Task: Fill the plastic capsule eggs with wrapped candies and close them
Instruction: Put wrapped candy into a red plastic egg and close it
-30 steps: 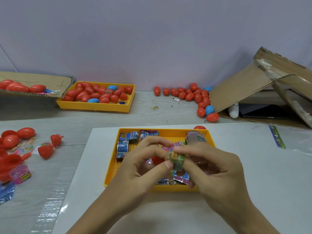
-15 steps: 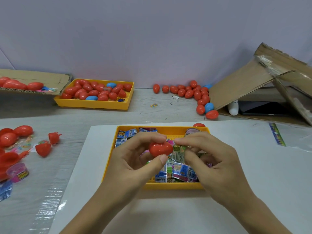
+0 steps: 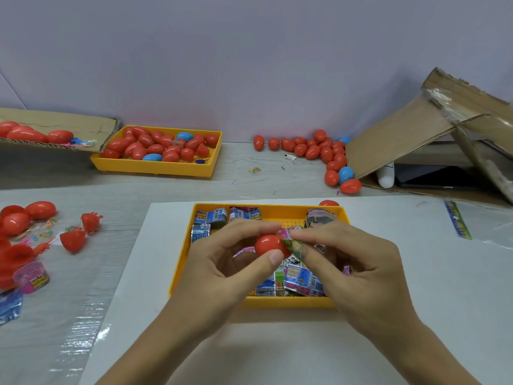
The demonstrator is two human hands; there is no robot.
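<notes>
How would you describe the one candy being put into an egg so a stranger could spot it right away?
Find the near yellow tray on the white sheet. Above it the left hand grips a red egg half. The green-wrapped candy sits against that egg, pinched by the right hand; it alone is held, while the others lie in the tray.

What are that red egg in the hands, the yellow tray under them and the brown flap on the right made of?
The red egg, held by the left hand, looks like hard glossy plastic: it shows a bright highlight. The yellow tray seems moulded plastic with a duller sheen and a dotted floor. The brown flap is probably corrugated cardboard, matte with a rough torn edge. The right hand pinches a crinkly green wrapper, likely foil or film.
</notes>
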